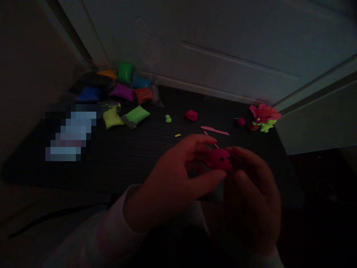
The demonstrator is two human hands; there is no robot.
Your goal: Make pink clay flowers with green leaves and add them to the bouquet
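A small pink clay figure [219, 159] with two dark dots like eyes is held up over the near part of the dark table. My left hand [181, 182] curls round its left side, thumb below and fingers above and behind. From the other side my right hand [255, 190] closes in, with its index finger and thumb at the figure's right edge; its other fingers are hidden. Just beyond the hands lie a pink clay knife [214, 130] and a second thin pink tool [205, 133], partly covered by my left fingers.
A pink clay lump [191, 115], a green clay bit [167, 118] and a yellow scrap [177, 135] lie mid-table. Bagged clay in several colours, including a green pack [136, 115], sits back left near a blurred-out bright object [73, 130]. Pink flower-like pieces [264, 113] stand at right. A white panel [223, 44] rises behind.
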